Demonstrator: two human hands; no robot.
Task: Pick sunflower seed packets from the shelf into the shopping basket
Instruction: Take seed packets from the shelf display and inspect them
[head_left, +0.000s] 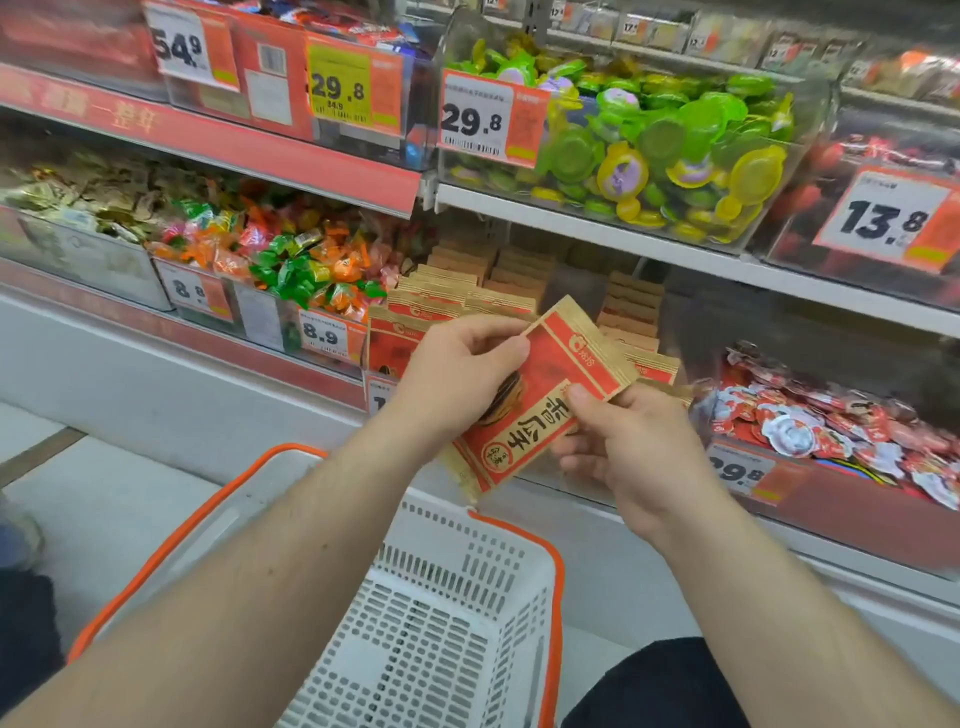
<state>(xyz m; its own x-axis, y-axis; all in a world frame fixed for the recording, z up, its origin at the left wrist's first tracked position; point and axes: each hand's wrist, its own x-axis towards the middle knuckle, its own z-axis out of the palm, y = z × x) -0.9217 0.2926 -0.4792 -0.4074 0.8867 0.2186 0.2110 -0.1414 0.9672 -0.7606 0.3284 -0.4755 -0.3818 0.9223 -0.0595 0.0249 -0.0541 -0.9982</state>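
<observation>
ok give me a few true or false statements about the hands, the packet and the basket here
1. Both hands hold one sunflower seed packet. True: the left hand grips its upper left edge and the right hand pinches its right side.
2. The packet already lies in the shopping basket. False: it is held above the basket's far rim.
3. The basket is white with an orange rim. True.
4. The stack of seed packets on the shelf is gone. False: more packets stand behind the hands.
5. The bin of green and yellow cups sits below the seed packets. False: it is on the shelf above.
</observation>
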